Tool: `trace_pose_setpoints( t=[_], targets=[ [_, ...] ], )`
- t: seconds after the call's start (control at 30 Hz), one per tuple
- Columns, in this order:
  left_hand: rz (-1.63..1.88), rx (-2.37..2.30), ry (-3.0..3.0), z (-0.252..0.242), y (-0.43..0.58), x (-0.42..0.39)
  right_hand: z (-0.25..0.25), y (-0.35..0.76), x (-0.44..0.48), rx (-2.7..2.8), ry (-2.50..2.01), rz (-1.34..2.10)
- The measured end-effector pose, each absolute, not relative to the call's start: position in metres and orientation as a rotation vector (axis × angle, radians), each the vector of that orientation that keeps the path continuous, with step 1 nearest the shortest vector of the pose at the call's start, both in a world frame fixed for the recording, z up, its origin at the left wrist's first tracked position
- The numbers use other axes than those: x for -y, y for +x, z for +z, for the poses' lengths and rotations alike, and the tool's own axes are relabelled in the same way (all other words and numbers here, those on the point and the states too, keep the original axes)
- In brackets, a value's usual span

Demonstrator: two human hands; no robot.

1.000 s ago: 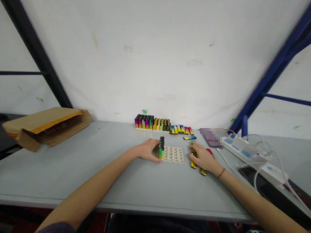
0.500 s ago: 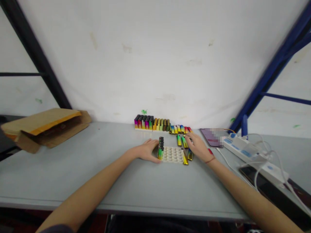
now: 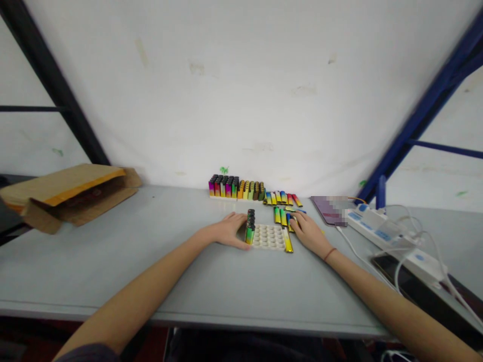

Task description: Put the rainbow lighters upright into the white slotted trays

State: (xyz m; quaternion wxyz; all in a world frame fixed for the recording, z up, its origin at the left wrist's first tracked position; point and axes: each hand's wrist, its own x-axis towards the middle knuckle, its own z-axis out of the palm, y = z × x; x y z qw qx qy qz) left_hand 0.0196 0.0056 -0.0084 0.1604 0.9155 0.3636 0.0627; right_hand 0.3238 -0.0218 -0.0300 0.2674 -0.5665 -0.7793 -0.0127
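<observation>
Loosely, right hand [image 3: 310, 234] on lighters [image 3: 277, 215]; markings unreadable.

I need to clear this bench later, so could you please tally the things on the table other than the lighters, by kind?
Cardboard box: 1
White socket tray: 1
Power strips: 2
Phones: 2
Total: 6

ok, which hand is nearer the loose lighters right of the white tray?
Right. The right hand lies against the loose lighters; the left hand rests across the tray, by its upright lighters.
</observation>
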Motion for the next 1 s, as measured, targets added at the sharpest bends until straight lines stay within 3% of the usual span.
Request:
trace_pose_setpoints(
  t=[0.23, 0.47, 0.73, 0.83, 1.0],
  targets=[
    [0.156, -1.038, 2.621, -0.009, 0.021, -0.006, 0.003, 0.324, 0.050, 2.540, -1.186, 0.161],
    [0.148, -1.054, 2.630, -0.008, 0.021, -0.005, 0.017, 0.326, 0.043, 2.594, -1.437, 0.343],
    [0.203, -1.057, 2.639, -0.011, 0.020, -0.006, 0.005, 0.322, 0.036, 2.392, -1.681, 0.126],
    [0.207, -1.062, 2.652, -0.013, 0.020, -0.007, 0.007, 0.320, 0.026, 2.252, -1.668, 0.362],
    [0.199, -1.067, 2.661, -0.014, 0.020, -0.006, 0.013, 0.297, 0.017, 1.655, -1.274, 1.080]
  ],
)
